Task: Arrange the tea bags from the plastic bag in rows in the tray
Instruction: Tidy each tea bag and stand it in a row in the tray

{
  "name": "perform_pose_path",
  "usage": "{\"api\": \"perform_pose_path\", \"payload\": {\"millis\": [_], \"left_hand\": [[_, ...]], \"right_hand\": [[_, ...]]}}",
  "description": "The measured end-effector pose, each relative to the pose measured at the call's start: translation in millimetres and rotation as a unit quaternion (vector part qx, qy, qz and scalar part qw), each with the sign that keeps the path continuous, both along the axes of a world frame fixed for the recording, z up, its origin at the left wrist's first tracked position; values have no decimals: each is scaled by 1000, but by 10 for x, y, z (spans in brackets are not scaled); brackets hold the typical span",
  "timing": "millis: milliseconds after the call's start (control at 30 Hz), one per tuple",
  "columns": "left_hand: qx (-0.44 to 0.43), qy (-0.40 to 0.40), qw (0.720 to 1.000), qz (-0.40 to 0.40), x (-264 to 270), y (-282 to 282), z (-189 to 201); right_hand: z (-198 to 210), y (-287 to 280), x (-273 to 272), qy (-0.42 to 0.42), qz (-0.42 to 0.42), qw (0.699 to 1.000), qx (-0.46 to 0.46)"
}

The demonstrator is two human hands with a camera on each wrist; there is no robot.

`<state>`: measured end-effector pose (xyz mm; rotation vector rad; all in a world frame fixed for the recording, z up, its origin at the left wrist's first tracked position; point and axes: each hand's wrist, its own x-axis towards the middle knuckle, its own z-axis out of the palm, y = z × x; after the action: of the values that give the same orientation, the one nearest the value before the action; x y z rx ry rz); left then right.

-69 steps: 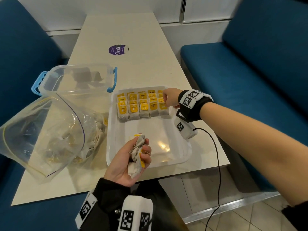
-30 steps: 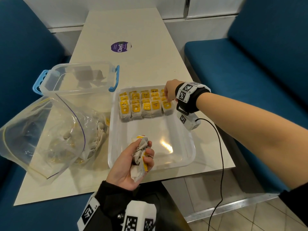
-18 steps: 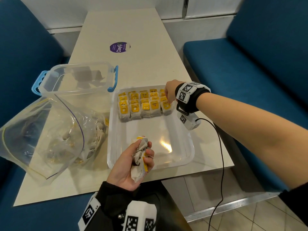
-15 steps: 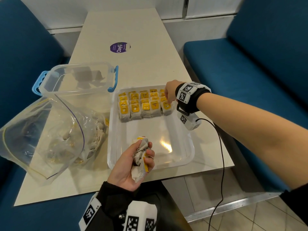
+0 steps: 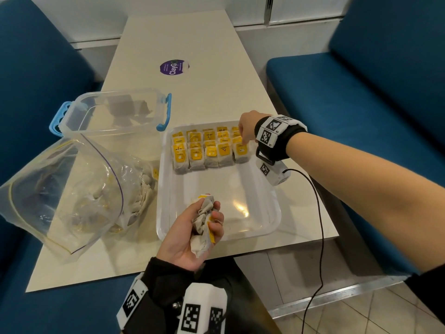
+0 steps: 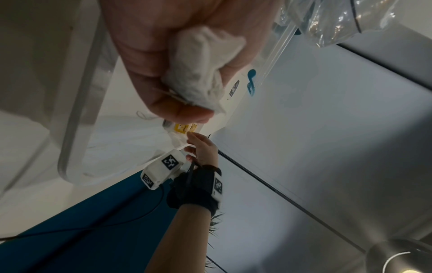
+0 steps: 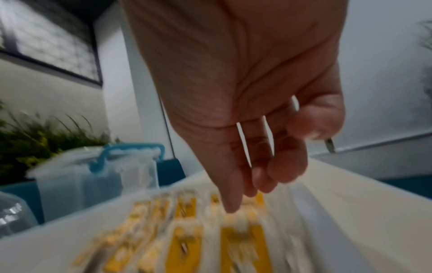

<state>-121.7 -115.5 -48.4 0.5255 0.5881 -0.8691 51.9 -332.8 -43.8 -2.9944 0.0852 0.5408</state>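
Observation:
Rows of yellow-tagged tea bags (image 5: 209,150) fill the far end of the white tray (image 5: 265,227). My right hand (image 5: 243,137) hovers at the right end of those rows with its fingers hanging straight and loose. It holds nothing, and in the blurred right wrist view one fingertip (image 7: 231,206) points down at the tea bags (image 7: 187,249). My left hand (image 5: 209,220) is over the tray's near left corner, gripping a crumpled bunch of tea bags (image 5: 202,218). That same bunch (image 6: 201,64) shows in the left wrist view. The clear plastic bag (image 5: 67,194) lies left of the tray with more tea bags inside.
A clear container with blue handles (image 5: 113,114) stands behind the bag. A purple sticker (image 5: 173,67) is on the far tabletop. A black cable (image 5: 320,225) hangs from my right wrist over the table's right edge. Blue benches flank the table.
My right hand has shifted slightly toward the back along the right-hand column of tea bags. The left hand keeps hold of its bunch in the same place.

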Motion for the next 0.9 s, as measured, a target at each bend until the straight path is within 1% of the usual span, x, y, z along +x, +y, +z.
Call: {"api": "perform_pose_path", "payload": {"millis": [33, 100, 133, 200, 267, 367, 400, 467, 533, 600, 700, 767, 833, 900], "left_hand": [[-4, 2, 1000, 3, 4, 12, -1], [-14, 3, 1000, 10, 19, 36, 11], [-20, 2, 1000, 16, 31, 51, 20], [-32, -4, 999, 27, 60, 78, 61], [-48, -15, 998, 35, 86, 98, 100], [-70, -25, 994, 83, 136, 133, 110], [-61, -34, 993, 98, 154, 149, 106], [-27, -54, 993, 103, 185, 184, 114], [-8, -57, 993, 107, 197, 215, 145], [11, -68, 992, 109, 197, 233, 165], [38, -72, 992, 100, 176, 221, 220], [33, -69, 991, 106, 160, 204, 253], [28, -62, 990, 120, 151, 201, 264], [23, -73, 989, 126, 146, 202, 258]], "right_hand": [[121, 49, -68, -13, -1, 1000, 9], [358, 156, -222, -75, -2, 996, 42], [478, 240, -338, -106, 5, 992, 70], [666, 425, -605, -138, 36, 981, 133], [777, 610, -908, -140, 87, 969, 184], [844, 855, -1354, -115, 193, 947, 229], [823, 910, -1462, -99, 228, 940, 235], [739, 979, -1592, -76, 285, 928, 227], [623, 997, -1639, -80, 315, 923, 207], [530, 1005, -1652, -121, 316, 915, 218], [458, 1042, -1658, -178, 294, 901, 266], [442, 1063, -1647, -189, 276, 898, 286], [456, 1074, -1637, -184, 260, 902, 291], [467, 1078, -1620, -181, 248, 903, 299]]}}
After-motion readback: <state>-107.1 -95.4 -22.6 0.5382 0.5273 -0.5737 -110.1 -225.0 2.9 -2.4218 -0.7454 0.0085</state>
